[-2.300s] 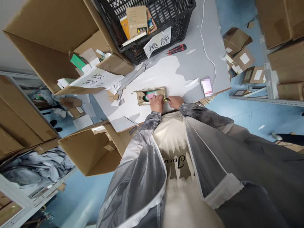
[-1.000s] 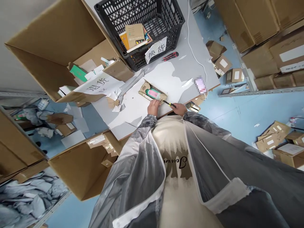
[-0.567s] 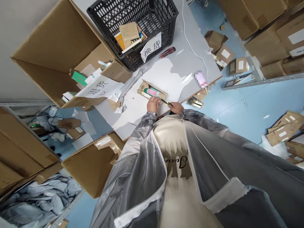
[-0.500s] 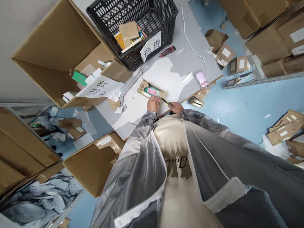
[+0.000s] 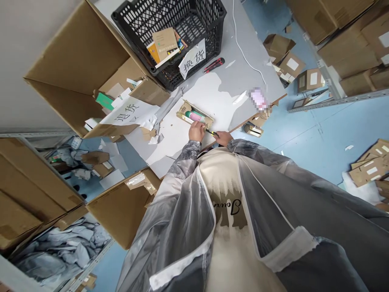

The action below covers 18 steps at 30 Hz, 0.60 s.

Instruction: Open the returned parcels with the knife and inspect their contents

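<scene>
A small opened cardboard box (image 5: pixel 184 117) rests on the white tabletop, with a pink and green tube-shaped item (image 5: pixel 197 116) lying inside. My left hand (image 5: pixel 196 132) is closed at the near side of this box, fingers pinched together; what they pinch is too small to tell. In my right hand (image 5: pixel 224 138) is a yellow and black utility knife (image 5: pixel 212 132), pointing left. The knife's front end lies right by my left fingertips and the box's near corner.
Behind the box stands a black plastic crate (image 5: pixel 170 77) holding small packages. To its left is a large open carton (image 5: pixel 82 61) with a paper sign. A red and black cutter (image 5: pixel 214 65), a blurred pink object (image 5: pixel 258 98) and a white cable (image 5: pixel 243 46) lie on the table (image 5: pixel 225 93).
The knife has tilted a little flatter, and its front end has come down nearer my left fingertips. The box and its contents stay in place; the view has shifted slightly.
</scene>
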Each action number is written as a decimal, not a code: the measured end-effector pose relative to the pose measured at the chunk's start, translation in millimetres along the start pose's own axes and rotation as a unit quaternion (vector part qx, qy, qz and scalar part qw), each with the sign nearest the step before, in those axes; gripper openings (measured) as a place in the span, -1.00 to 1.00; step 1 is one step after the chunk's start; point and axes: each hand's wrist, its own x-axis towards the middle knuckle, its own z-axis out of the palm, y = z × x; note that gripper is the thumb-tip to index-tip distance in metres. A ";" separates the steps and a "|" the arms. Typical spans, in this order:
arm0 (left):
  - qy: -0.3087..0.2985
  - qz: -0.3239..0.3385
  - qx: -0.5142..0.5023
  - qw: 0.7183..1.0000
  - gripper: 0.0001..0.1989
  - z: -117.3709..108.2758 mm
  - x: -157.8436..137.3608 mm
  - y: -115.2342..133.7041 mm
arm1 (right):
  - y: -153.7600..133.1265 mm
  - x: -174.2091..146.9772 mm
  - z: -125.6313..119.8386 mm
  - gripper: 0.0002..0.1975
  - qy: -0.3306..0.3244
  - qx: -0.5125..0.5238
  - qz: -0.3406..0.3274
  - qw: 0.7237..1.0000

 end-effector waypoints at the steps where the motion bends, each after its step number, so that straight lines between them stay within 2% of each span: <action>1: 0.007 0.003 -0.002 1.000 -0.80 -0.3 -0.7 0.9 | 0.3 0.4 -0.5 -0.62 -0.002 0.000 0.009 1.000; 5: 0.015 0.020 0.005 1.000 -0.75 -6.6 -8.8 1.9 | 2.0 2.2 -4.3 -0.60 0.005 0.040 0.046 0.998; 9: 0.014 0.023 0.026 0.999 -0.71 -15.4 -30.8 -2.9 | -0.3 3.6 -7.2 -0.61 0.001 0.081 0.066 0.995; 11: 0.047 -0.015 0.029 0.998 -0.66 -16.1 -44.5 -7.4 | -1.9 3.6 -7.9 -0.62 -0.012 0.081 0.064 0.995; 15: 0.141 -0.155 0.036 0.977 -0.60 -18.7 -54.5 -15.2 | -1.7 2.5 -8.5 -0.61 -0.012 0.076 0.057 0.995; 17: 0.141 -0.186 0.056 0.971 -0.64 -26.2 -43.2 -15.7 | -0.1 2.3 -9.9 -0.60 -0.006 0.074 0.049 0.996; 18: 0.122 -0.182 0.064 0.974 -0.57 -31.1 -33.3 -15.0 | 0.9 2.4 -11.2 -0.60 -0.008 0.072 0.046 0.996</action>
